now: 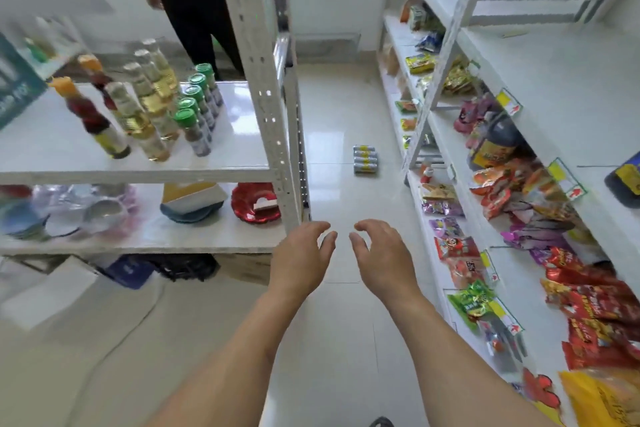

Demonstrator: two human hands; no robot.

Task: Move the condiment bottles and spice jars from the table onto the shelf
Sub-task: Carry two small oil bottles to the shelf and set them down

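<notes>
- Up and to the left of both hands, on the left shelf point(138, 170): bottles point(149, 107) and jars point(197, 104) upright in rows, long axes vertical.
- Left hand point(304, 253) and right hand point(381, 253) low over the floor point(346, 114), side by side, fingers loosely curled, holding nothing.
- Left hand nearer the bottles, close beside the shelf post point(277, 135); right hand farther, toward the snack rack point(519, 218).
- No worktop in view, so likely between carries; remaining load cannot be judged.
</notes>
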